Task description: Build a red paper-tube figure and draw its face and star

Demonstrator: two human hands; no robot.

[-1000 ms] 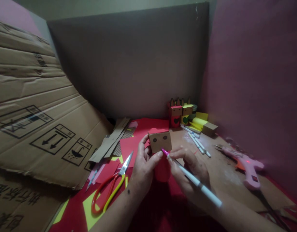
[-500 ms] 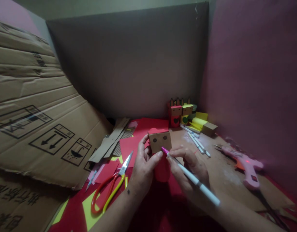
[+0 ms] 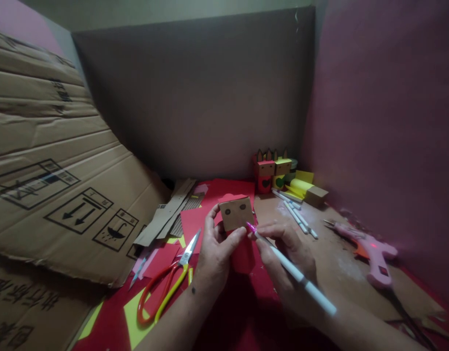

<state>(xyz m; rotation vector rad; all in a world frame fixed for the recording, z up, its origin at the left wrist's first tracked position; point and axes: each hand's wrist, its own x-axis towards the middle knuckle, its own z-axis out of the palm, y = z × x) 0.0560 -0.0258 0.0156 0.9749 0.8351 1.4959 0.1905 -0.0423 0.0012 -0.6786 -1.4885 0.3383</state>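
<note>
A small red paper figure with a brown cardboard face [image 3: 236, 218] is gripped in my left hand [image 3: 217, 253], thumb across its front and fingers behind its left side. Two dark round eyes are drawn on the face. My right hand [image 3: 288, 261] pinches a white marker [image 3: 295, 273] with a magenta tip, pointed at the lower right of the face. Whether the tip touches the cardboard, I cannot tell. Left of my left hand lie scissors [image 3: 169, 282] with red and yellow handles, their blades pointing away from me.
Finished-looking red figure [image 3: 264, 175] and yellow figure [image 3: 281, 174] stand at the back. Several white markers [image 3: 299, 217] lie before them. A pink glue gun [image 3: 370, 248] with a lit red light rests right. Cardboard strips [image 3: 168, 214] and a large carton [image 3: 64, 185] are on the left.
My left hand has shifted the figure slightly left and tilted its face. The marker tip has stayed almost in place, now nearer the face's lower right edge.
</note>
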